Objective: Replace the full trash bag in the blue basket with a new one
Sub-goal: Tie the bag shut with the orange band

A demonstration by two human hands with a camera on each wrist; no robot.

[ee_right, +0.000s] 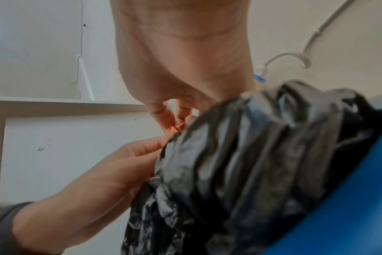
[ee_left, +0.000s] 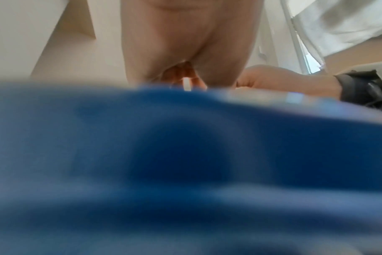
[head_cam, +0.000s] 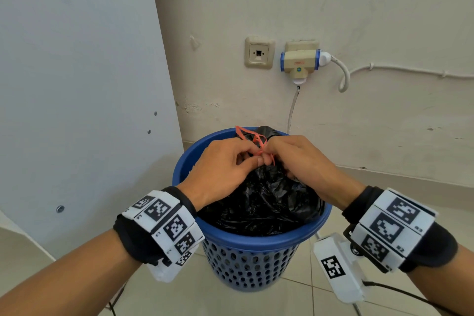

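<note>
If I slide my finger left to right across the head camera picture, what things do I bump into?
White panel → left hand → red band → right hand → white wall cable.

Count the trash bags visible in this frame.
1: a black trash bag inside the blue basket, its neck gathered with a red string. No new bag is in view.

Off-white wall (head_cam: 333, 7) w/ sockets (head_cam: 259, 52), tiled floor (head_cam: 295, 300)

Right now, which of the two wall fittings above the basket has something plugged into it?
The right-hand socket, which carries the blue-banded adapter; the left-hand plate is bare.
</note>
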